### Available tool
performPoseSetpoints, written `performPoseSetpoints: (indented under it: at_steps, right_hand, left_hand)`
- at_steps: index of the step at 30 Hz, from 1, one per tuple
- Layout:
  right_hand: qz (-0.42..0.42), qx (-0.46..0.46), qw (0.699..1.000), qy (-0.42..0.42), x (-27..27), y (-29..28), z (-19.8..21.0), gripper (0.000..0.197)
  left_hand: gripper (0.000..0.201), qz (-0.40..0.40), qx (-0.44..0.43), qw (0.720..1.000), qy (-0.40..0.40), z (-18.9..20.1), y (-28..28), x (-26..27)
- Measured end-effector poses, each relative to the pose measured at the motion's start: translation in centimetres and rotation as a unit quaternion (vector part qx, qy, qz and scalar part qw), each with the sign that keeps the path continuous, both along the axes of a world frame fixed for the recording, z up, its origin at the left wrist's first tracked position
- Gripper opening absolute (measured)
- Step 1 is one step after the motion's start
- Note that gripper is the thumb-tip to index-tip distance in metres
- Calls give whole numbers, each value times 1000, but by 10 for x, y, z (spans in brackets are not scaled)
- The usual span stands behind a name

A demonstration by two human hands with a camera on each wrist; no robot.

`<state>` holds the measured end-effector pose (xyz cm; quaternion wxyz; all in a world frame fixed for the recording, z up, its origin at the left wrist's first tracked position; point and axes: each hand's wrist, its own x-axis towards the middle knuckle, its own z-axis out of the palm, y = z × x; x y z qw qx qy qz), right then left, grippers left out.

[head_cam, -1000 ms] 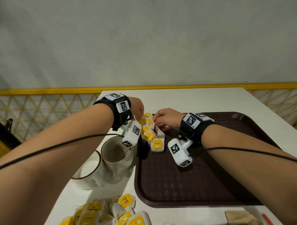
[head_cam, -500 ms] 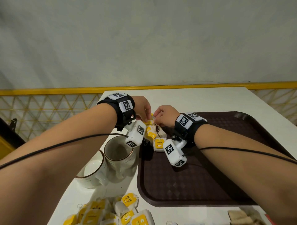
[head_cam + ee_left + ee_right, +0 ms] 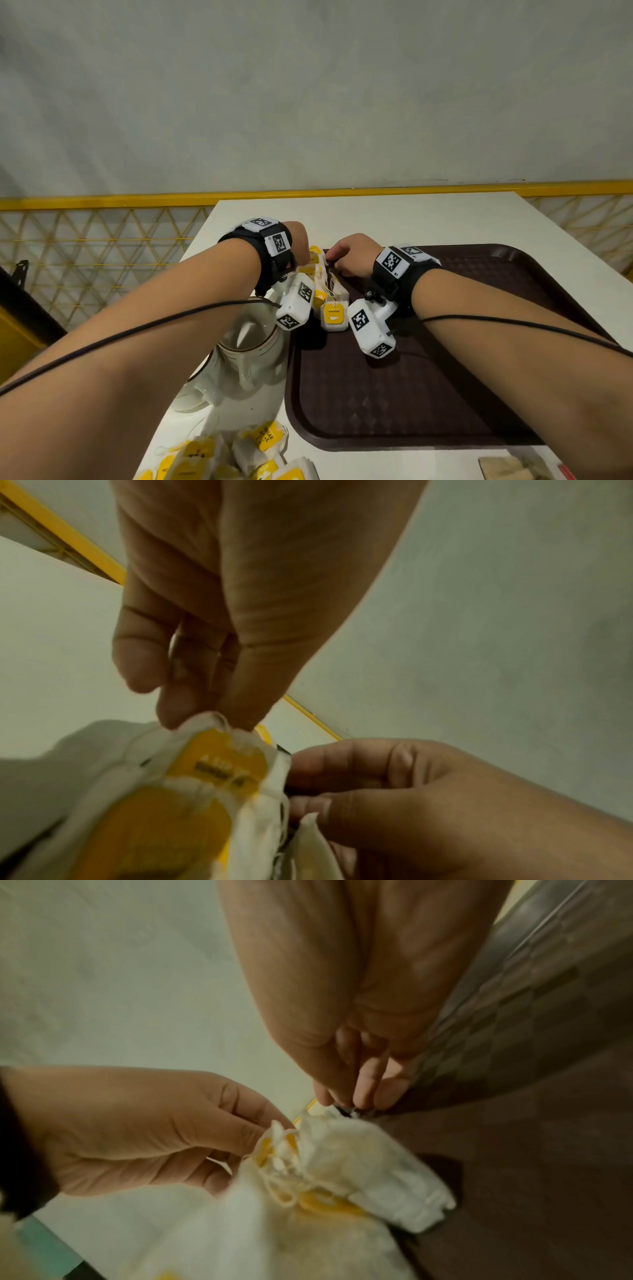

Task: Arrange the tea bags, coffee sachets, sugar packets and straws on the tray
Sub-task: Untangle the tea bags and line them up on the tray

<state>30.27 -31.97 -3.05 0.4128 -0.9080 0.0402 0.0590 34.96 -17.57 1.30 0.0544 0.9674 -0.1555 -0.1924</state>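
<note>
A row of white tea bags with yellow tags point(image 3: 333, 310) lies along the far left edge of the dark brown tray point(image 3: 479, 342). My left hand point(image 3: 303, 250) is at the row's far end and pinches the top of a tea bag point(image 3: 219, 753) between its fingertips point(image 3: 171, 712). My right hand point(image 3: 339, 260) is just to the right, over the tray. Its fingers are curled and bunched, and the fingertips point(image 3: 363, 1091) nip the far edge of the tea bags point(image 3: 369, 1164). The hands hide the bags beneath them.
Two white mugs point(image 3: 250, 342) with brown rims stand on the white table, tight against the tray's left edge and under my left wrist. A loose heap of tea bags point(image 3: 239, 452) lies at the near table edge. Brown packets point(image 3: 507, 467) lie at the near right.
Both hands have drawn closer together at the far end of the tea bag row. The bags now sit more tightly bunched along the tray's left edge.
</note>
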Motion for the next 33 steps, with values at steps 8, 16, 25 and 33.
performPoseSetpoints:
  at_steps: [8,16,25,33]
  right_hand:
    - [5,32,999,-13,-1,5,-4,25]
    - [-28,78,996,-16,-1,8,-7,14]
    - [-88,110,990,29,7,16,-2,24]
    - [-101,49,994,0,10,19,-3,19]
  left_hand:
    - [26,8,-28,999,26,-1,1,2]
    - [24,9,-55,998,38,1,0,1]
    - [24,43,-79,996,29,1,9,10]
    - [28,89,-142,985,34,-9,2,15]
